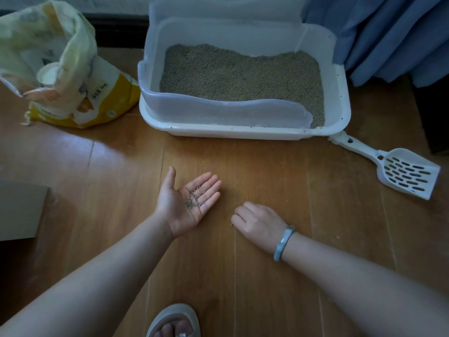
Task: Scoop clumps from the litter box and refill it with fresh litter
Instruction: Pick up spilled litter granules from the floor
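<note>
1. Tan litter (243, 74) fills the white litter box (243, 132) in a deep, fairly even layer, with no clumps showing on the surface. From this I judge that scooping and refilling are largely finished.
2. The slotted scoop (403, 171) lies on the wooden floor (291, 276) just beside the box's right front corner. Neither hand touches it.
3. The yellow litter bag (73, 93) stands open to the left of the box, with a pale cup (49, 74) resting in its mouth.
4. The left hand (187, 205) is open and flat, palm up, in front of the box. It cradles a small pile of grey grains (194, 199) on the palm and fingers.
5. The right hand (257, 221), with a bracelet (283, 243) at the wrist, is palm down with curled fingers, the fingertips at the floor. Whether they pinch a grain I cannot tell.
6. A few stray specks (228, 218) dot the boards by those fingertips.
7. What seems left is tidying up: gathering the scattered grains, tipping the handful away, and putting the scoop and bag back.
</note>
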